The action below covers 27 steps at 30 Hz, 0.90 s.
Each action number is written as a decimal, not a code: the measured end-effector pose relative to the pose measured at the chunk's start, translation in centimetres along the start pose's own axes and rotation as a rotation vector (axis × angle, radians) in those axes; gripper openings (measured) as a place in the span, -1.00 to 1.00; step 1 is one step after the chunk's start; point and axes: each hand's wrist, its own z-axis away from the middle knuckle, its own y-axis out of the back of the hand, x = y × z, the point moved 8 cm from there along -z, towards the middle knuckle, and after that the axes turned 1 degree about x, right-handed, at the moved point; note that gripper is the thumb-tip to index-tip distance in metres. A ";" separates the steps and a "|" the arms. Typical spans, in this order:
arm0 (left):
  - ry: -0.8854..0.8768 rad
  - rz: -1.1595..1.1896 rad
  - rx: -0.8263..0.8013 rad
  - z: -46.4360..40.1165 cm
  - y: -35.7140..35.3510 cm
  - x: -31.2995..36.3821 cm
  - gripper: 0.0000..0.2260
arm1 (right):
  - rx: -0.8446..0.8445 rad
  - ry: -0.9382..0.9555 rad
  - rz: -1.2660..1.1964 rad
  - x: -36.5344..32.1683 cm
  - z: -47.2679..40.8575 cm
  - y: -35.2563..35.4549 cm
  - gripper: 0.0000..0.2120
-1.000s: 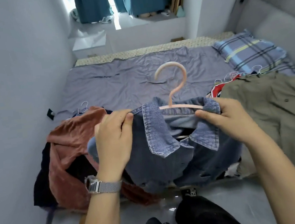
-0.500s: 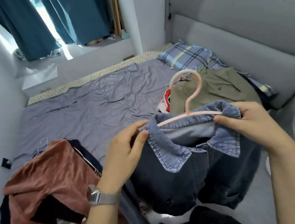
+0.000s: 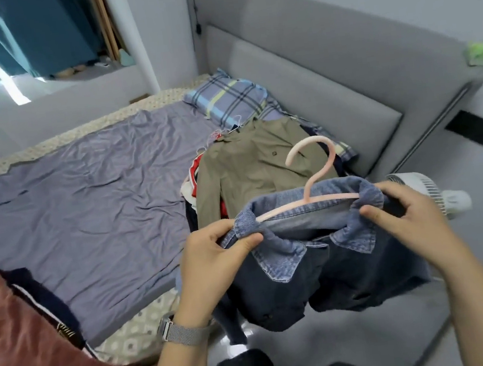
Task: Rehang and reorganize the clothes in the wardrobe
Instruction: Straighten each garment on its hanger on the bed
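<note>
Both hands, left hand (image 3: 212, 256) and right hand (image 3: 402, 211), pinch the denim shirt (image 3: 320, 267) shoulders on its pink hanger (image 3: 312, 201), so next it probably joins the olive shirt (image 3: 250, 169) pile at 12 o'clock.

A single head-worn wide-angle view looks forward and down from standing height at the bed's (image 3: 78, 202) foot, angled right toward the grey headboard (image 3: 325, 60). The hands sit close below the lens; walls bow at the edges.
</note>
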 end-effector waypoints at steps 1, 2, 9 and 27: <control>0.021 0.016 0.015 -0.2 -0.5 -0.4 -0.81 | -0.002 0.015 0.026 0.7 -0.5 0.4 -0.72; 0.048 0.027 0.027 -0.5 -1.0 -1.0 -0.75 | -0.007 0.025 0.044 1.3 -0.9 0.4 -0.71; 0.129 0.048 0.062 -7.3 -2.3 -3.6 -0.75 | 0.105 0.051 0.076 3.4 -8.6 -1.9 -0.74; -0.126 0.034 0.088 -33.4 -2.1 1.1 -0.89 | 0.162 0.152 -0.038 1.7 -35.9 -1.3 -0.86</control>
